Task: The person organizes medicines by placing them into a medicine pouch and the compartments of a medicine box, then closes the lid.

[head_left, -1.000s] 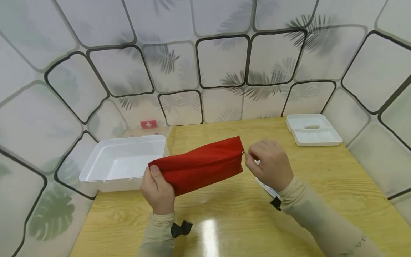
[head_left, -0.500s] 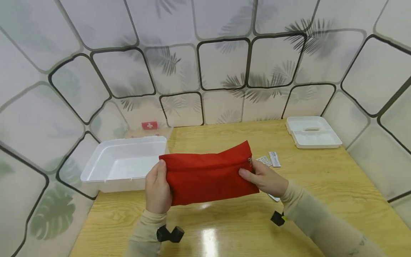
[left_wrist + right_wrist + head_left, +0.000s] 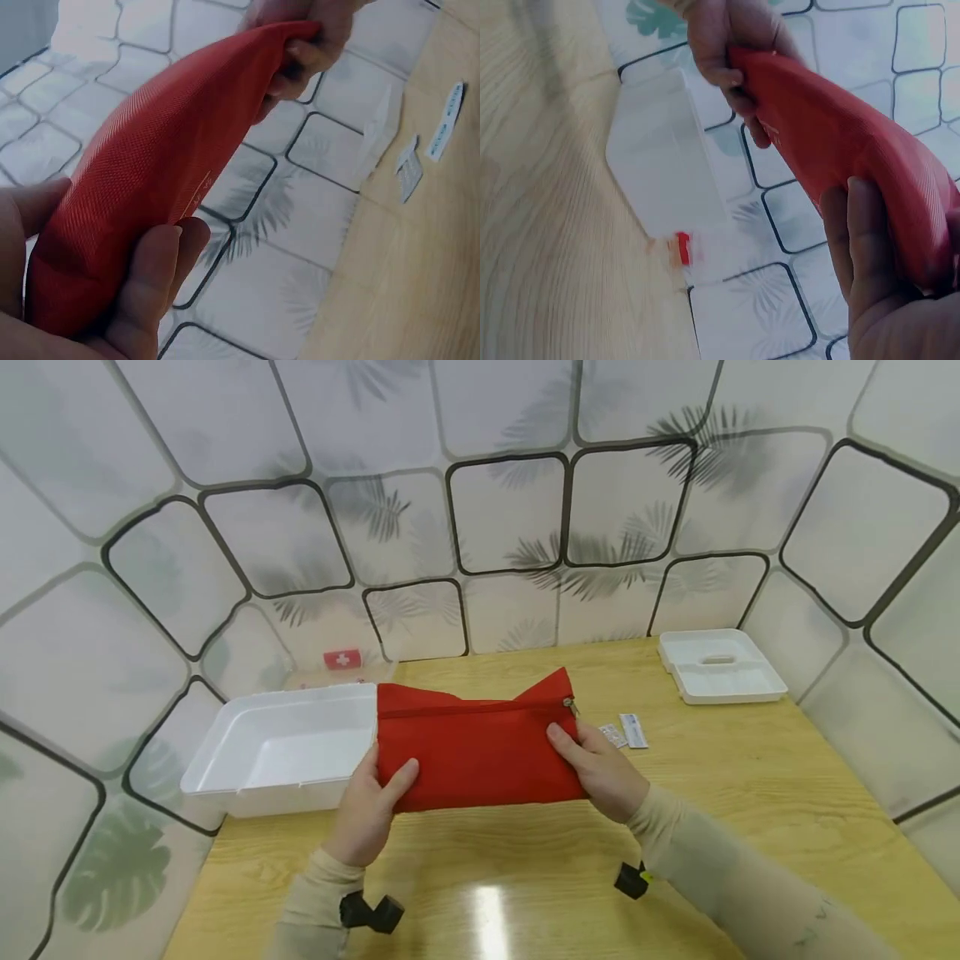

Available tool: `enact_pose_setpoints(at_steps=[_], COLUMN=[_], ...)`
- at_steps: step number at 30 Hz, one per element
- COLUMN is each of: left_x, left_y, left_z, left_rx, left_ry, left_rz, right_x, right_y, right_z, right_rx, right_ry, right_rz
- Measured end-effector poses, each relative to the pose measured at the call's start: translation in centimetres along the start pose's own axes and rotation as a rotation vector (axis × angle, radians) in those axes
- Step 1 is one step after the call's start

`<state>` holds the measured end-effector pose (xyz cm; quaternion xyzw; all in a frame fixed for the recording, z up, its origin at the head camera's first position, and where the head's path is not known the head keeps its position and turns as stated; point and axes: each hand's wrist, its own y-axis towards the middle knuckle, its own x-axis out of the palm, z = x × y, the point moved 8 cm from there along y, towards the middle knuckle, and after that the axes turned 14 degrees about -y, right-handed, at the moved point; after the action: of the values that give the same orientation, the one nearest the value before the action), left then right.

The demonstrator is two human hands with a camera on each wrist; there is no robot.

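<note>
A rectangular white plastic bin point(image 3: 300, 747) stands at left on a wood-grained table point(image 3: 480, 860), near a person's left hand point(image 3: 369, 814), which grips the lower left corner of a red pouch point(image 3: 480, 756), thumb on the near face. Held up between both hands above the table, the oblong, softly bulging pouch shows a finely ribbed weave and a zipper point(image 3: 480, 707) near its top edge. The right hand point(image 3: 606, 775) clasps its right end below the metal pull point(image 3: 570, 703). Beyond lie two small packets point(image 3: 633, 731) and, far right, a shallow white tray point(image 3: 742, 679).
</note>
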<state>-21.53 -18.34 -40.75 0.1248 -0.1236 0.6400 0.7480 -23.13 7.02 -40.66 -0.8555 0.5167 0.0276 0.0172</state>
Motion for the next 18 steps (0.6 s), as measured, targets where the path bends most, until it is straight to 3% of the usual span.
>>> enact_pose_setpoints(at_steps=[5,8,10,13,16,18], left_x=[-3.8,-6.5,-8.5,-11.5,-14.4,-16.3], left_y=[-0.1,-0.6,-0.8,-1.3,-1.9,-2.2], left_z=[2.9,5.6,7.3,9.4,10.8,11.3], left_rx=[0.102,0.188,0.236,0.293,0.323,0.327], left_ry=[-0.119,-0.177,-0.22,-0.267,-0.295,-0.345], left_rz=[0.039,0.052,0.082,0.141,0.208,0.259], right_x=[3.7,5.3,6.2,8.0,10.9,13.0], right_y=[1.4,3.2,4.7,7.0,9.0,10.1], right_z=[-0.8,-0.3,0.5,1.6,1.6,1.3], right_rx=[-0.055,-0.055,-0.047,-0.063,-0.195,-0.304], right_ry=[0.161,0.073,-0.128,-0.537,-0.926,-1.105], right_rz=[-0.175,-0.173,-0.123,-0.095,-0.106,-0.119])
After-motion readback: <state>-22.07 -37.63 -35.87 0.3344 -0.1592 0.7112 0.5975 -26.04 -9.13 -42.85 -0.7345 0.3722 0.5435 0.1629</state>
